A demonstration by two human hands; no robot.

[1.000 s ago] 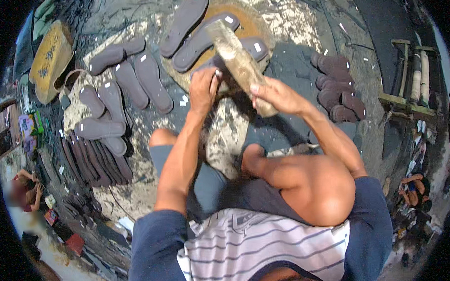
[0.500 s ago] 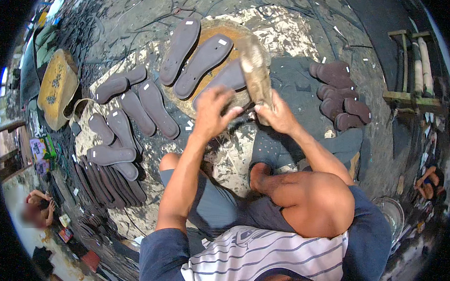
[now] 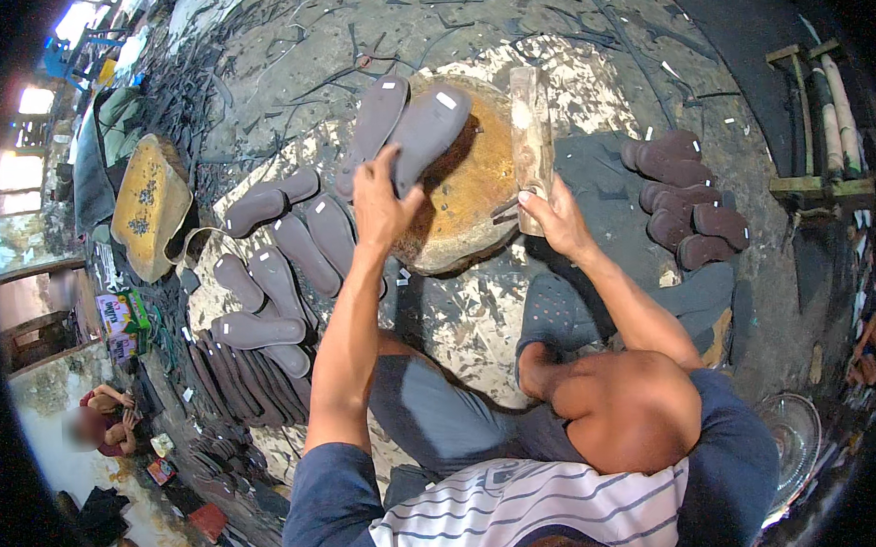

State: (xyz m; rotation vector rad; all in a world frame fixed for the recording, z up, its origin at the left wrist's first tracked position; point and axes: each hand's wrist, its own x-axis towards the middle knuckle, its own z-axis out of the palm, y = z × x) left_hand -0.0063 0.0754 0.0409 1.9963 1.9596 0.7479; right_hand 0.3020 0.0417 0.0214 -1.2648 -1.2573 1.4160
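Note:
My left hand (image 3: 382, 203) is closed around the lower end of a dark brown sandal sole (image 3: 433, 129), thumb on one side and fingers on the other. The sole is tilted up and casts a shadow on the round wooden chopping block (image 3: 487, 161). Another brown sole (image 3: 375, 121) lies partly beneath it, at the block's left edge. In my right hand (image 3: 555, 216) a worn wooden bar (image 3: 531, 126) stands upright beside the block. A thin dark tool (image 3: 504, 210) also sticks out from this hand toward the block; its far end is hidden.
Several loose soles (image 3: 276, 279) and a row of stacked soles (image 3: 254, 381) lie to the left. More brown soles (image 3: 681, 193) sit on dark sheeting at the right. A second wooden block (image 3: 151, 206) stands far left, and a bamboo rack (image 3: 819, 125) far right. Another person (image 3: 110, 420) sits lower left.
The wooden bar, blurred over the block before, now stands still at its right. My left hand has moved left onto a sole. Two soles show on the block instead of three.

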